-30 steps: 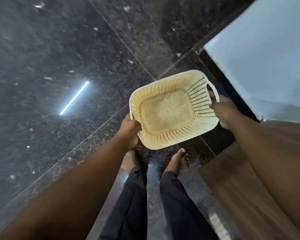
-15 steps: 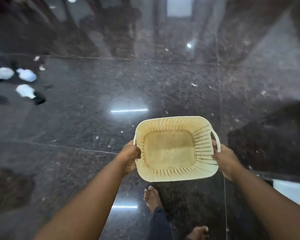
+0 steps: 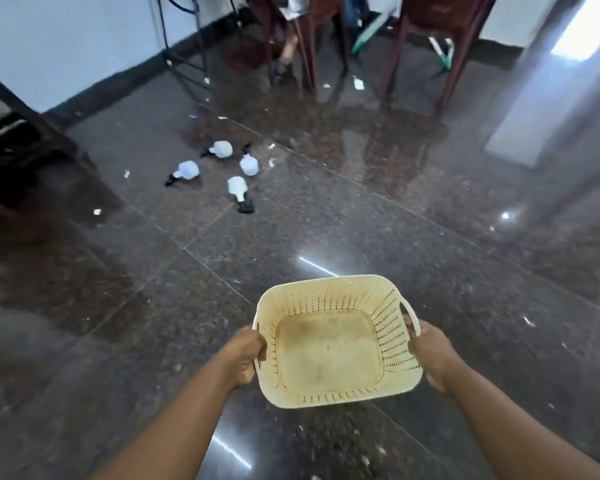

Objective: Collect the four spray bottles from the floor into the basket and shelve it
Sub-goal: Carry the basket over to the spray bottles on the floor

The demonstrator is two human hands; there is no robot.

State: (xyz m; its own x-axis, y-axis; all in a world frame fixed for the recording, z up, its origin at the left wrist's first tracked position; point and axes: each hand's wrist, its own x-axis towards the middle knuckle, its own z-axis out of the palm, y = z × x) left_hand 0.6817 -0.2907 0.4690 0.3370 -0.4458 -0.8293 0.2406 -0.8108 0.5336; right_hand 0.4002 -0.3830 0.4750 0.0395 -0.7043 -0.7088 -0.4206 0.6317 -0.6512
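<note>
Empty basket carried toward four fallen spray bottles.

Both hands were closed on the cream perforated plastic basket [image 3: 329,351], the left hand [image 3: 245,356] clamped over its left rim and the right hand [image 3: 430,355] wrapped around the loop handle on the right, apparently to keep it level and open upward for loading. Its slotted walls and smooth, stained bottom held nothing. Well ahead, on the glossy dark speckled stone floor [image 3: 465,289], the four pale translucent spray bottles [image 3: 237,186] lay on their sides in a loose cluster, black trigger heads pointing different ways, near dark red chair legs [image 3: 309,60]. Collection had evidently not yet begun.
</note>
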